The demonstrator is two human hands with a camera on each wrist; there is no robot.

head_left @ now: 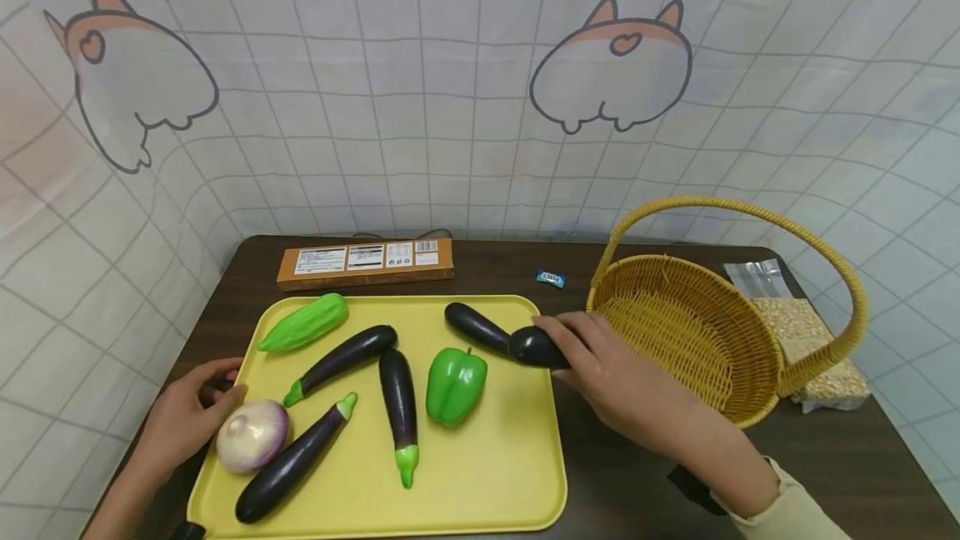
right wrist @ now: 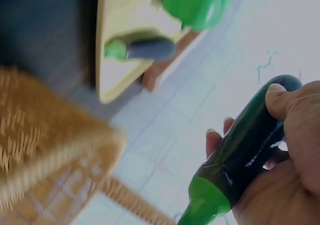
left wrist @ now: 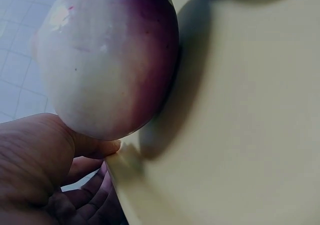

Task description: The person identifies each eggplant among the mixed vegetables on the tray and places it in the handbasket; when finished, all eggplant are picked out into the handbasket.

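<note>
My right hand (head_left: 611, 373) grips a dark eggplant (head_left: 536, 347) above the tray's right edge. In the right wrist view, its green cap (right wrist: 205, 202) points down and away from the palm. Behind it in the head view, another eggplant (head_left: 476, 327) lies on the yellow tray (head_left: 495, 473), one end hidden. At the tray's left edge, my left hand (head_left: 183, 415) holds the rim, thumb on top and fingers outside. Close to that thumb sits a purple-and-white onion (left wrist: 110, 60). Several more eggplants (head_left: 399, 407), a green bell pepper (head_left: 455, 386) and a ridged green vegetable (head_left: 306, 323) lie on the tray.
A wicker basket (head_left: 765, 332) with a tall handle stands to the right of the tray. Beside it lies a clear bag of pale grains (head_left: 802, 332). Behind the tray are an orange-brown box (head_left: 366, 263) and a small blue-green packet (head_left: 551, 278). A tile-patterned curtain hangs behind.
</note>
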